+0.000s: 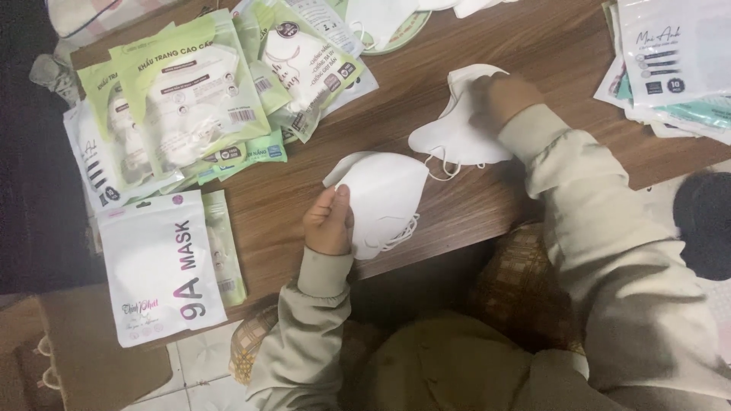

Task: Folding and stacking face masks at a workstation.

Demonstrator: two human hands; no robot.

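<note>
My left hand grips a small stack of folded white face masks near the front edge of the wooden table, their ear loops hanging off the lower side. My right hand rests on another white mask lying on the table further back, fingers closed on its upper part. Both arms wear beige sleeves.
Green-and-white mask packets are piled at the table's left, with a white mask pouch over the front-left edge. More flat white packets are stacked at the right. A cardboard box sits on the floor lower left.
</note>
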